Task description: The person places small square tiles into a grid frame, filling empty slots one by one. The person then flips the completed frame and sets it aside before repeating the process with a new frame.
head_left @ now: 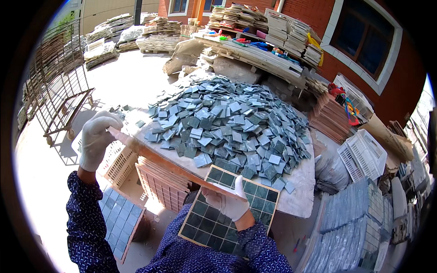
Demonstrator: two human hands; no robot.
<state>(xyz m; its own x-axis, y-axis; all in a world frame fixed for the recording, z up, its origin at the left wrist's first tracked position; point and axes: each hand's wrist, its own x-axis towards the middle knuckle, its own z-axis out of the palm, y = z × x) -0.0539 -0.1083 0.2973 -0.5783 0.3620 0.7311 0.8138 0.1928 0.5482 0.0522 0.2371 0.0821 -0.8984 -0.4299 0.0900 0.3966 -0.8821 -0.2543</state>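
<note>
Sunlit yard ground surrounds us, and the nearest thing is a gridded panel of dark green tiles (214,227) across our patterned lap. Just above it we hold a long reddish board (159,158), seen nearly edge-on and slanting down to the right. Our left hand (96,141), gloved, pinches its upper end between thumb and fingers; our right hand (227,204), gloved too, grips the lower end with the thumb pointing up. We judge this step to be positioning the board over the panel; the next move calls for both ends kept steady and lined up with the panel's edges.

Left of our lap stands another tiled panel (119,218), beside a stack of reddish trays (161,182). Beyond our hands, loose green tiles (223,123) are heaped on a pale-topped table (296,204). Farther back come laden pallets (250,48) and a brick wall (300,13).

We cannot make out the board's broad face. The right fingers are partly hidden, the board and right arm cover parts of the panel, and the dark fisheye rim cuts off the yard's edges.
</note>
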